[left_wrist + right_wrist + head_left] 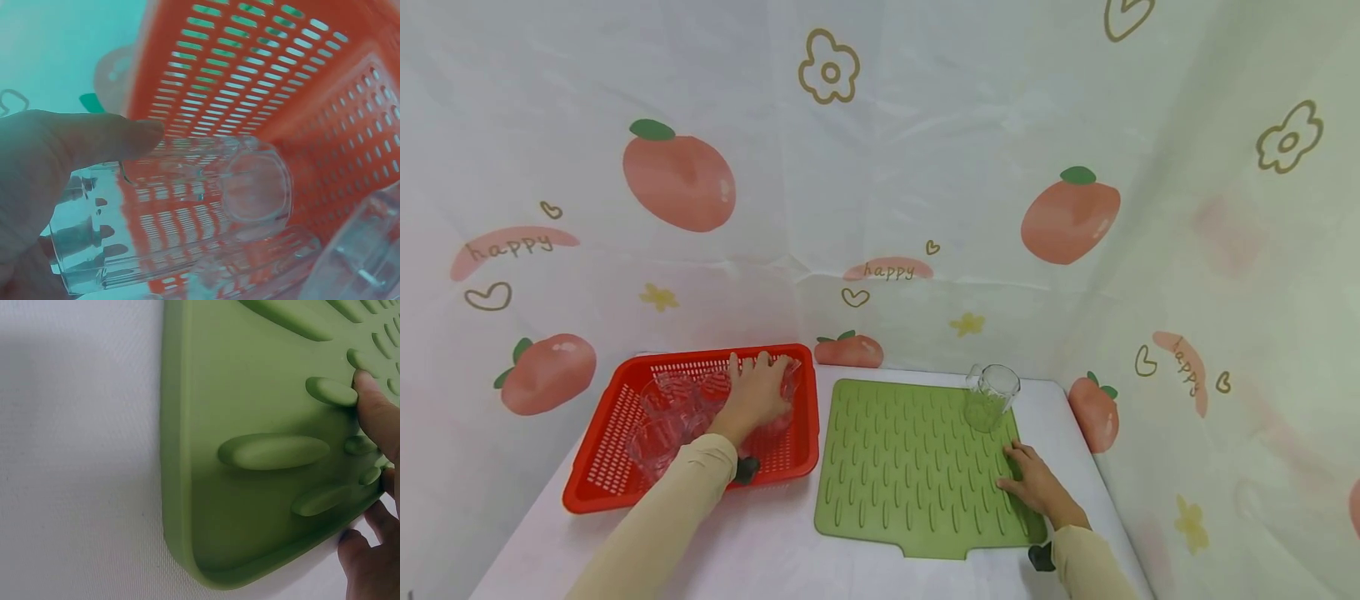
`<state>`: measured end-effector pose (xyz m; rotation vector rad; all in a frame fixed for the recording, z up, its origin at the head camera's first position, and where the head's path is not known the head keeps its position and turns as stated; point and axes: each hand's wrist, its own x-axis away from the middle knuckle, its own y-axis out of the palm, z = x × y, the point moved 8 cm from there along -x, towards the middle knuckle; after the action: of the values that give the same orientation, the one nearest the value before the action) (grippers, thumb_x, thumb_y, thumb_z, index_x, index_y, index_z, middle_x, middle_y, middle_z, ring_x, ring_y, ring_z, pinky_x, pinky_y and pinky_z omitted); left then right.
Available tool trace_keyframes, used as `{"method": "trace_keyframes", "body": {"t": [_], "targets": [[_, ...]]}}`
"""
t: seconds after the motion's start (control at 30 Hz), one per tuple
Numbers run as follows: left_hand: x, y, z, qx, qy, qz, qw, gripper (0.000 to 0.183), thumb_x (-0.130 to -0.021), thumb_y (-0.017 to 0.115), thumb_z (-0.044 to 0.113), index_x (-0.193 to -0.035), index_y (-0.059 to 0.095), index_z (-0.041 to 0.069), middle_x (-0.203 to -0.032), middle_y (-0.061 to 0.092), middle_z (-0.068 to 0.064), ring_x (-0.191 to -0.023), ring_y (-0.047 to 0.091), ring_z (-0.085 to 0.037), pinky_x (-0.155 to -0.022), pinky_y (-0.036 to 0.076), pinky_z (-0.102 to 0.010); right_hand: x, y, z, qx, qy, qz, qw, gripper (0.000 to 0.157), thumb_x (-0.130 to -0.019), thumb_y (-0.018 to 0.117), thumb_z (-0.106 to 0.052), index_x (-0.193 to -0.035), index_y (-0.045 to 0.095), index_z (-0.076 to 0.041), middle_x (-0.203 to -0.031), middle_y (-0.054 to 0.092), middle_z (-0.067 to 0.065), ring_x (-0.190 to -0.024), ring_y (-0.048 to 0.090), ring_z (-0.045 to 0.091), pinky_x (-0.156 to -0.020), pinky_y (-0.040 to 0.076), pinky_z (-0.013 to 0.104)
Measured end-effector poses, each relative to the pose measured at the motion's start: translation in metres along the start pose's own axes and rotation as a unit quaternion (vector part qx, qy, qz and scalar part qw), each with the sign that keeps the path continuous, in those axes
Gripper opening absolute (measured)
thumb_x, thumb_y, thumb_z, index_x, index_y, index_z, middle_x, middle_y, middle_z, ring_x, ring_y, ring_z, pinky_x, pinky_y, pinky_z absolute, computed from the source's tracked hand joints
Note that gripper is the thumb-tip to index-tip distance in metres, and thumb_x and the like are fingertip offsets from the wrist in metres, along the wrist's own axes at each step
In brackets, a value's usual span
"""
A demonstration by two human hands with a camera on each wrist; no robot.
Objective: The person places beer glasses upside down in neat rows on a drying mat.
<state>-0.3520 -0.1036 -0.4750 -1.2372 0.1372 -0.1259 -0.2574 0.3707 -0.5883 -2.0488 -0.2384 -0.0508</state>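
In the red basket's (pixel 808 417) right end, my left hand (pixel 756 396) grips a clear glass mug (pixel 256 187). The left wrist view shows it lying sideways, with the thumb along its near side and fingers behind the rim. More clear glasses (pixel 658 437) lie in the basket to the left of that hand. My right hand (pixel 1037 483) holds the right edge of the green drying mat (pixel 917 458), thumb on its ridged top and other fingers at the outer edge. Behind that hand, a clear glass mug (pixel 992 400) stands on the mat's far right corner.
The basket and mat sit side by side on a white-covered table (pixel 775 542). A white printed curtain (pixel 910 167) hangs close behind the table and along its right side. The mat has a small tab (pixel 936 552) at its front edge.
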Motion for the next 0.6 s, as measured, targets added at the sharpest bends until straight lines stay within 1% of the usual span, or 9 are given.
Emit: {"method": "trace_keyframes", "body": {"t": [0.1, 0.2, 0.3, 0.33, 0.4, 0.43, 0.47, 0.6], "targets": [[0.002, -0.007, 0.005, 0.003, 0.011, 0.019, 0.9997, 0.079, -0.069, 0.085, 0.016, -0.141, 0.052, 0.013, -0.132, 0.052, -0.026, -0.127, 0.043, -0.052, -0.121, 0.004, -0.075, 0.0, 0.001, 0.001, 0.001, -0.003, 0.003, 1.0, 0.073, -0.088, 0.079, -0.024, -0.144, 0.047, 0.01, -0.154, 0.036, 0.036, -0.138, 0.04, 0.058, -0.107, 0.042, 0.067], [0.004, -0.015, 0.011, -0.001, 0.02, 0.039, 0.999, 0.076, -0.071, 0.082, 0.015, -0.14, 0.053, 0.013, -0.13, 0.053, -0.025, -0.124, 0.044, -0.05, -0.12, 0.013, -0.074, -0.001, 0.002, 0.003, -0.002, -0.003, 0.002, 1.0, 0.073, -0.089, 0.078, -0.023, -0.145, 0.046, 0.01, -0.154, 0.035, 0.036, -0.139, 0.04, 0.058, -0.107, 0.041, 0.068], [0.006, -0.02, 0.016, -0.012, 0.029, 0.053, 0.9981, 0.072, -0.074, 0.081, 0.015, -0.14, 0.053, 0.013, -0.128, 0.054, -0.024, -0.118, 0.046, -0.048, -0.112, 0.035, -0.069, -0.002, 0.003, 0.005, -0.001, -0.001, -0.001, 1.0, 0.072, -0.09, 0.078, -0.022, -0.146, 0.046, 0.009, -0.155, 0.035, 0.035, -0.139, 0.039, 0.058, -0.108, 0.041, 0.068], [0.007, -0.022, 0.018, -0.016, 0.032, 0.056, 0.9978, 0.071, -0.074, 0.08, 0.016, -0.14, 0.053, 0.013, -0.127, 0.054, -0.024, -0.116, 0.047, -0.046, -0.106, 0.041, -0.067, -0.002, 0.004, 0.005, -0.003, 0.002, -0.002, 1.0, 0.072, -0.09, 0.078, -0.022, -0.146, 0.045, 0.009, -0.156, 0.034, 0.035, -0.14, 0.038, 0.058, -0.108, 0.041, 0.068], [0.008, -0.024, 0.02, -0.021, 0.037, 0.062, 0.9972, 0.069, -0.076, 0.08, 0.016, -0.14, 0.053, 0.013, -0.126, 0.054, -0.023, -0.113, 0.048, -0.044, -0.093, 0.051, -0.062, -0.002, 0.004, 0.005, -0.001, 0.003, -0.002, 1.0, 0.072, -0.09, 0.078, -0.022, -0.146, 0.045, 0.009, -0.155, 0.035, 0.035, -0.14, 0.038, 0.058, -0.108, 0.041, 0.068], [0.009, -0.026, 0.022, -0.022, 0.039, 0.064, 0.9969, 0.069, -0.077, 0.079, 0.016, -0.14, 0.053, 0.013, -0.126, 0.054, -0.023, -0.111, 0.049, -0.043, -0.088, 0.054, -0.06, -0.002, 0.004, 0.005, 0.001, 0.003, -0.003, 1.0, 0.072, -0.09, 0.078, -0.022, -0.146, 0.045, 0.009, -0.156, 0.035, 0.035, -0.14, 0.038, 0.058, -0.108, 0.041, 0.068], [0.009, -0.027, 0.022, -0.022, 0.038, 0.065, 0.9969, 0.069, -0.077, 0.08, 0.016, -0.14, 0.053, 0.013, -0.126, 0.054, -0.023, -0.111, 0.049, -0.043, -0.086, 0.055, -0.058, -0.002, 0.004, 0.005, -0.001, 0.004, -0.003, 1.0, 0.072, -0.09, 0.078, -0.022, -0.146, 0.045, 0.009, -0.156, 0.035, 0.035, -0.14, 0.038, 0.058, -0.108, 0.04, 0.068], [0.012, -0.032, 0.025, -0.021, 0.041, 0.072, 0.9963, 0.07, -0.077, 0.08, 0.017, -0.142, 0.052, 0.013, -0.128, 0.053, -0.024, -0.112, 0.05, -0.044, -0.084, 0.057, -0.058, -0.002, 0.004, 0.004, -0.003, 0.004, 0.0, 1.0, 0.072, -0.09, 0.078, -0.024, -0.146, 0.046, 0.009, -0.155, 0.035, 0.035, -0.139, 0.038, 0.058, -0.108, 0.04, 0.068]]}}
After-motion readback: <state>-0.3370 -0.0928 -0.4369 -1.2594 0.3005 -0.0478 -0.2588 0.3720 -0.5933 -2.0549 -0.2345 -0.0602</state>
